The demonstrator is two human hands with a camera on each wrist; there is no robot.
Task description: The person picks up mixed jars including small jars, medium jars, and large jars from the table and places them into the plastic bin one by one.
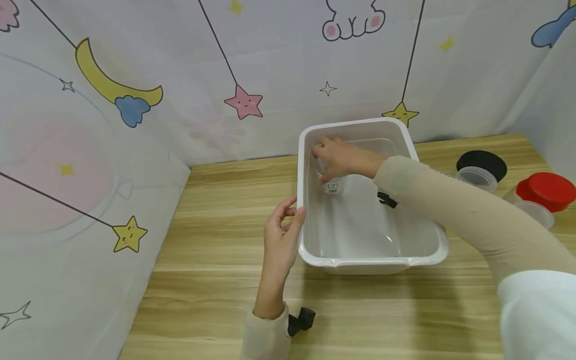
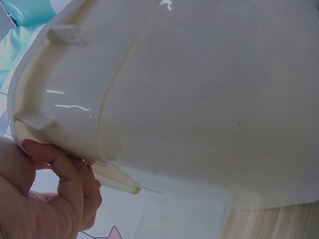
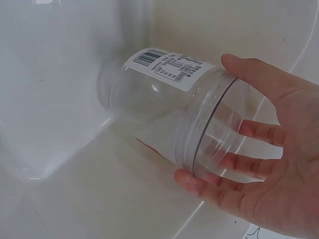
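Note:
A white plastic basin (image 1: 369, 261) stands on the wooden table. At its left side my left hand (image 1: 281, 235) holds the rim, and the left wrist view shows the curled fingers against the outer wall (image 2: 199, 99). Inside the basin, near the far left corner, my right hand (image 1: 342, 157) grips a clear jar (image 1: 331, 187) around its rim. In the right wrist view the jar (image 3: 149, 112) has no lid on it. A white label (image 3: 169, 68) with a barcode is on its side. Its base is close to the basin floor; whether they touch I cannot tell.
To the right of the basin are a black lid (image 1: 483, 162), a clear container (image 1: 477, 176), red lids (image 1: 551, 190) and a clear round piece (image 1: 535, 214). My right forearm partly crosses in front of them. A patterned curtain (image 1: 270, 60) hangs behind the wooden table (image 1: 225, 215).

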